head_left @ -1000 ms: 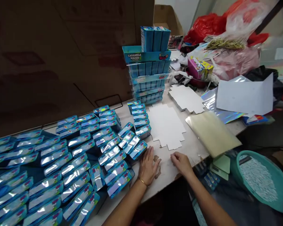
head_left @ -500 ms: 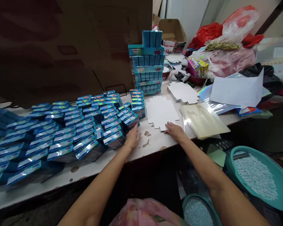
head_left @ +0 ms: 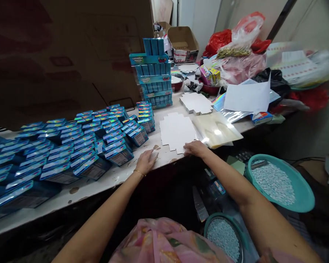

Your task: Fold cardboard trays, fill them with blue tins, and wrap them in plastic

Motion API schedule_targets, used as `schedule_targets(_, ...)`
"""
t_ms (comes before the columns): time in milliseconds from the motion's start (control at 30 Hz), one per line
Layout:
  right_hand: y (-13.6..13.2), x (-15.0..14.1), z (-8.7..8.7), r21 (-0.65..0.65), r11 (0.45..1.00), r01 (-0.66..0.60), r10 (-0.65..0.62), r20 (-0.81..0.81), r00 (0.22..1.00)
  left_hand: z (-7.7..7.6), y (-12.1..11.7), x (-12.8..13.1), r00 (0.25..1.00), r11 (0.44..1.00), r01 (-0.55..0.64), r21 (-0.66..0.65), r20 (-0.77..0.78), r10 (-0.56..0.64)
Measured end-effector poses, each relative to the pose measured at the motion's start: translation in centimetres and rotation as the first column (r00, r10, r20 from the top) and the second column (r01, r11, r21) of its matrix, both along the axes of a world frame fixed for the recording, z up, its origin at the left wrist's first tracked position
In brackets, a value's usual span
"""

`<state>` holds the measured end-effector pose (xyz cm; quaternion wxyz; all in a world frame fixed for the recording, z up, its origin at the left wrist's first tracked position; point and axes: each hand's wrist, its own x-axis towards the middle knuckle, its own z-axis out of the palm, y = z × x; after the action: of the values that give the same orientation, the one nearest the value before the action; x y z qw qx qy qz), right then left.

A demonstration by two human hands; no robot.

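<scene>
My left hand (head_left: 146, 162) lies on the worn white tabletop (head_left: 166, 155), fingers stretched out and holding nothing. Just behind it stand rows of small blue printed boxes (head_left: 119, 155), a short gap away from the fingertips. My right hand (head_left: 195, 148) has its fingers closed at the near right corner of a flat white cardboard box blank (head_left: 177, 131). That blank lies flat, its edges cut into stepped tabs, apparently on top of others. Beside the right hand is a pile of clear, yellowish plastic sheets (head_left: 218, 128).
Stacked blue display trays (head_left: 153, 79) stand behind the boxes, against a big brown cardboard panel (head_left: 71, 54). More white blanks (head_left: 196, 103) lie farther back. Plastic bags (head_left: 244, 65) crowd the back right. Below the table edge are teal basins (head_left: 304, 190) of small pale-blue pieces.
My left hand has drawn back from the nearest blue boxes toward the table's front edge. My right hand stays at the blank's corner, its fingers now more closed. The camera view has turned right.
</scene>
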<state>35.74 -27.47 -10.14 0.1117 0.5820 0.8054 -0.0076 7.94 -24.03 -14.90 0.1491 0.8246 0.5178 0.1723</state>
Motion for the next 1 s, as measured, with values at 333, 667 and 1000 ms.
schedule_targets(333, 0.8, 0.7, 1.4, -0.088, 0.995, -0.038, 0.034, -0.045, 0.998, 0.0, -0.9, -1.0, 0.963, 0.972, 0.23, 0.047, 0.134, -0.234)
schedule_targets(667, -0.6, -0.8, 2.3, 0.582, 0.773, 0.253, -0.041, -0.352, 0.935, 3.4, -1.0, 1.6, 0.938, 0.889, 0.149, 0.433, 0.221, -0.266)
schedule_targets(1000, -5.4, -3.9, 3.0, 0.573, 0.81, 0.122, 0.171, -0.429, 0.887, 4.6, -1.5, 2.0, 0.955, 0.91, 0.078, 0.406, 0.232, -0.185)
